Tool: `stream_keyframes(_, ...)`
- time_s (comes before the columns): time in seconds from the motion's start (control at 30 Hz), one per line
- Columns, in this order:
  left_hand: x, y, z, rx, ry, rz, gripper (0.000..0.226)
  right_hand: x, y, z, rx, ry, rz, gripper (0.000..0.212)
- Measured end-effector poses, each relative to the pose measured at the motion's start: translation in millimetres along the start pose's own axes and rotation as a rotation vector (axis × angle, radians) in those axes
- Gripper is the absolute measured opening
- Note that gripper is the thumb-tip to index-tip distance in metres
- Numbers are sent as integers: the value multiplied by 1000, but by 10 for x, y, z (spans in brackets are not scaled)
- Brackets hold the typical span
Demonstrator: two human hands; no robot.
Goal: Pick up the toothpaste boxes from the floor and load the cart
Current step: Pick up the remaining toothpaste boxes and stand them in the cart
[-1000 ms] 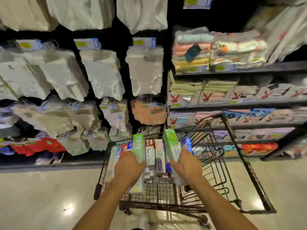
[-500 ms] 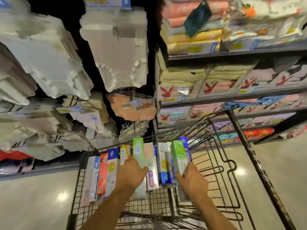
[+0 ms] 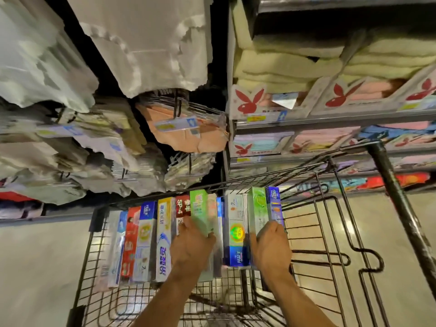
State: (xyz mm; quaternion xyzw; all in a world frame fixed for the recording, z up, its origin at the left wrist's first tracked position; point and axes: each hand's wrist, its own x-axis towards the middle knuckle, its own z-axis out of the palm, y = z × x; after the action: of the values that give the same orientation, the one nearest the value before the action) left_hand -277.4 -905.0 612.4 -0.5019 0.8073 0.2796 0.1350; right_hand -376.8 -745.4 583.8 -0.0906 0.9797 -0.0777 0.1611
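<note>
One blurred green box (image 3: 200,210), base hidden

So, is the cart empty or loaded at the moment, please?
Partly loaded: a row of toothpaste boxes sits side by side inside the cart.

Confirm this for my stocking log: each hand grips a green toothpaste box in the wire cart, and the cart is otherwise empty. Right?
One error: in the head view the cart is not otherwise empty; a row of toothpaste boxes already stands in it. The left hand does grip a green box, the right hand a paler green box.
</note>
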Motion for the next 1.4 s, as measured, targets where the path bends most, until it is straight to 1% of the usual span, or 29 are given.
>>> stream_keyframes(0.17, 16, 4, 13, 70, 16, -7, 83, 0, -10, 63, -21, -12, -15, 55)
stream_keyframes(0.27, -22, 26, -42, 76, 5, 8, 78, -5, -3, -54, 2, -37, -38, 49)
stream_keyframes(0.37, -105, 124, -206, 89, 35, 38, 73, 17, 0, -309, 0, -37, -85, 49)
stream_keyframes(0.47, -269, 288, -517, 157, 89, 117, 68, 25, -59, -729, -5, 2, -175, 43)
stream_keyframes(0.53, -408, 407, -781, 223, 122, 174, 66, 19, -131, -1101, -32, 31, -238, 45)
stream_keyframes(0.6, -596, 536, -1095, 302, 162, 222, 59, -8, -208, -1519, -62, 58, -295, 45)
stream_keyframes(0.7, -923, 736, -1612, 352, 202, 245, 56, -93, -348, -2161, -102, 113, -400, 47)
stream_keyframes(0.8, -1216, 870, -2096, 389, 282, 278, 54, -229, -529, -2731, -127, 160, -501, 45)
stream_keyframes(0.87, -1367, 902, -2395, 437, 346, 297, 58, -334, -691, -3035, -135, 187, -583, 47)
stream_keyframes(0.93, -1504, 884, -2685, 444, 395, 275, 62, -435, -896, -3274, -162, 196, -677, 50)
stream_keyframes(1.03, -1741, 649, -3068, 441, 491, 231, 52, -692, -1293, -3498, -193, 199, -804, 52)
stream_keyframes(1.13, -2020, 141, -3438, 431, 532, 149, 49, -1064, -1815, -3534, -202, 240, -982, 46)
stream_keyframes(1.27, -2506, -831, -3767, 390, 587, -86, 49, -1840, -2535, -3354, -194, 204, -1230, 49)
stream_keyframes(1.4, -3222, -1828, -3817, 323, 678, -309, 49, -2874, -3094, -3005, -211, 156, -1490, 51)
